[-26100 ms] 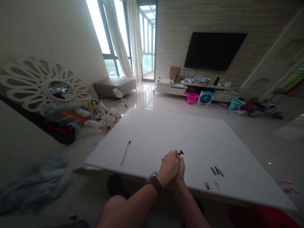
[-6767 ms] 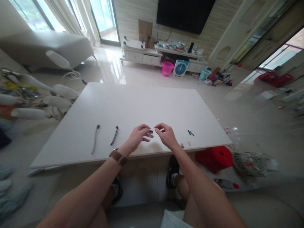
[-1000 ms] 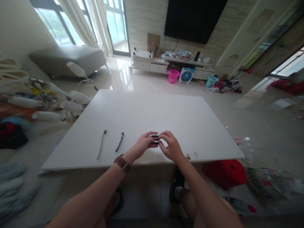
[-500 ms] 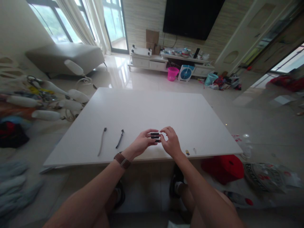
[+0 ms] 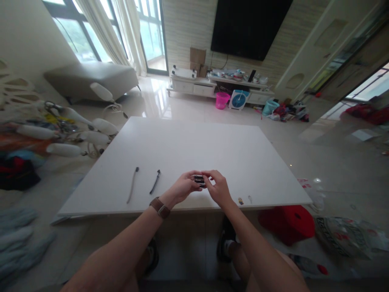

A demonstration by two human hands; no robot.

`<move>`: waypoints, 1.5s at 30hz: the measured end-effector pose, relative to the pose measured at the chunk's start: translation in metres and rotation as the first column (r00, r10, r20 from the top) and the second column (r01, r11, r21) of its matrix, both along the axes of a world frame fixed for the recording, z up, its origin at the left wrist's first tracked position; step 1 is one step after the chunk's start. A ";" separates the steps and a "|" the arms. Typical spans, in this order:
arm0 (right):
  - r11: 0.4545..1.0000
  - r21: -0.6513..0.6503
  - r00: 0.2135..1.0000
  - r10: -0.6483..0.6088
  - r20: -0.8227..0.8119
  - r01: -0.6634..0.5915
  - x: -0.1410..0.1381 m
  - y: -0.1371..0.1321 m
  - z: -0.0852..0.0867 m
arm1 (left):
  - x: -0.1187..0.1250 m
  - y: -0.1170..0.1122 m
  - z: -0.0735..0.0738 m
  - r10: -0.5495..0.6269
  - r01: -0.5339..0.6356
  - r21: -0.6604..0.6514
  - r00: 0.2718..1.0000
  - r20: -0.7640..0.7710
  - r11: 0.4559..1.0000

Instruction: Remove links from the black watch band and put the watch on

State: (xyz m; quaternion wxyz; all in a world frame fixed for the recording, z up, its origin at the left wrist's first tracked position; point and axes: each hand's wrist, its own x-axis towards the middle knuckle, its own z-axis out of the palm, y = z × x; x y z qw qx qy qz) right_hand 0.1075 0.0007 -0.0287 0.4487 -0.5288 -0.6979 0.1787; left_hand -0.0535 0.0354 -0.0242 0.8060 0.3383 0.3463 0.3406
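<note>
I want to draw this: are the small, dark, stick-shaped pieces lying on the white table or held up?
Held up: the left hand grips the dark pieces, and the right hand is at their ends.

We look through one camera worn on the person's head, facing forward and steeply down over the white surface (image 5: 194,150). Our viewpoint sits above and behind the forearms (image 5: 121,241), which rise from the lower border and bring the left hand (image 5: 184,187) and the right hand (image 5: 219,187) just below the middle of the view, fairly near us. We see widely: down to the shoes (image 5: 226,239) below the surface's near edge, and up to the far wall screen (image 5: 251,30), cut off by the top border.
</note>
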 end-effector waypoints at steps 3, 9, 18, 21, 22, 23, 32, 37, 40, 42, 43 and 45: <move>1.000 -0.013 0.999 -0.021 -0.037 0.020 0.000 -0.002 0.000 | -0.001 -0.002 0.000 -0.029 0.029 0.003 1.000 -0.012 1.000; 0.994 -0.056 0.993 -0.094 -0.074 0.090 -0.001 -0.003 -0.003 | -0.001 -0.003 0.002 -0.058 0.059 0.018 0.997 -0.045 0.998; 0.985 -0.139 0.981 -0.126 -0.149 0.105 -0.002 0.004 0.002 | 0.000 0.001 0.005 -0.066 0.066 0.026 0.998 -0.020 0.997; 0.979 -0.160 0.972 -0.151 -0.180 0.123 -0.002 0.005 0.000 | -0.001 0.001 0.006 -0.025 0.025 -0.020 1.000 0.007 0.999; 0.978 -0.165 0.970 -0.158 -0.186 0.127 -0.002 0.005 0.000 | -0.001 0.001 0.005 -0.011 0.012 -0.027 1.000 0.012 1.000; 0.977 -0.170 0.968 -0.162 -0.192 0.130 -0.002 0.005 -0.001 | -0.002 0.001 0.005 -0.002 0.002 -0.024 1.000 0.010 1.000; 0.960 -0.251 0.935 -0.200 -0.294 0.126 -0.002 0.004 -0.004 | -0.004 -0.001 0.001 -0.032 0.047 0.137 0.993 -0.110 0.990; 0.958 -0.270 0.919 -0.186 -0.347 0.091 -0.002 0.008 -0.008 | -0.004 0.001 0.007 -0.019 0.043 0.172 0.990 -0.140 0.984; 0.959 -0.272 0.920 -0.177 -0.349 0.081 -0.002 0.009 -0.010 | -0.004 0.002 0.009 -0.011 0.044 0.190 0.985 -0.175 0.981; 0.959 -0.272 0.925 -0.170 -0.341 0.076 -0.002 0.009 -0.010 | -0.003 0.002 0.008 -0.001 0.040 0.191 0.980 -0.200 0.981; 0.959 -0.272 0.927 -0.167 -0.335 0.074 -0.003 0.009 -0.010 | -0.003 0.002 0.008 0.004 0.037 0.191 0.978 -0.208 0.981; 0.959 -0.274 0.934 -0.160 -0.321 0.070 -0.003 0.009 -0.010 | -0.002 0.002 0.006 0.013 0.030 0.198 0.976 -0.216 0.980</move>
